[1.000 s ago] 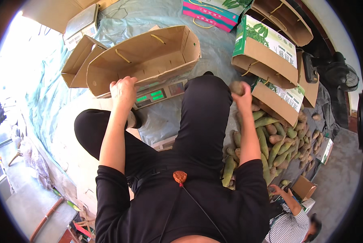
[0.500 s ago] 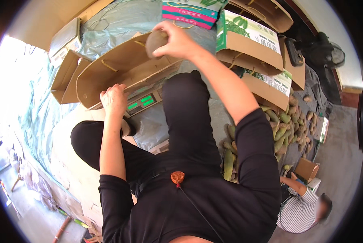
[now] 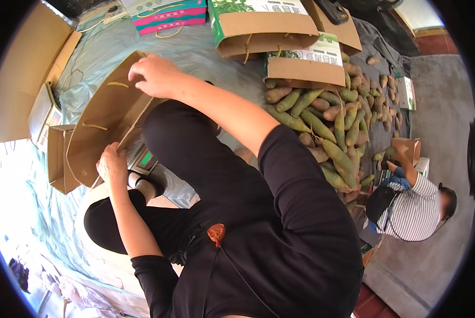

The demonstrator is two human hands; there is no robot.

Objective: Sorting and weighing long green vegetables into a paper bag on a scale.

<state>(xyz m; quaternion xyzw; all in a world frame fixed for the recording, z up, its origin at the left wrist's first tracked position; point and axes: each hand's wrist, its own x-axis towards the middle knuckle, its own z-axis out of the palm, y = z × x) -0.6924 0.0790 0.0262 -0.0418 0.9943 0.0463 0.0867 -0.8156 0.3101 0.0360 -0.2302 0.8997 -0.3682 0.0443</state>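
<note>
A long open cardboard box (image 3: 91, 115) with yellow cord handles stands in front of me, tilted across the view. My left hand (image 3: 112, 165) is closed round its near wall at the left end. Over the box's far right end is my right hand (image 3: 157, 77), fingers bent and apart, with nothing visible between them. The box's floor and contents are hidden from this angle. Partly covered by the box and my knee, a scale with a lit green display (image 3: 146, 158) sits below.
To my right lies a large pile of green radishes (image 3: 318, 126). Printed cartons (image 3: 269, 29) stand beyond it; pink-and-teal boxes (image 3: 168, 18) are at the back. A smaller carton (image 3: 63, 159) touches the box's left side. A person in a striped shirt (image 3: 415, 204) sits at far right.
The view has swung right, showing more of the radish pile. The round brown tuber in my right hand is out of sight. My left hand still holds the box wall.
</note>
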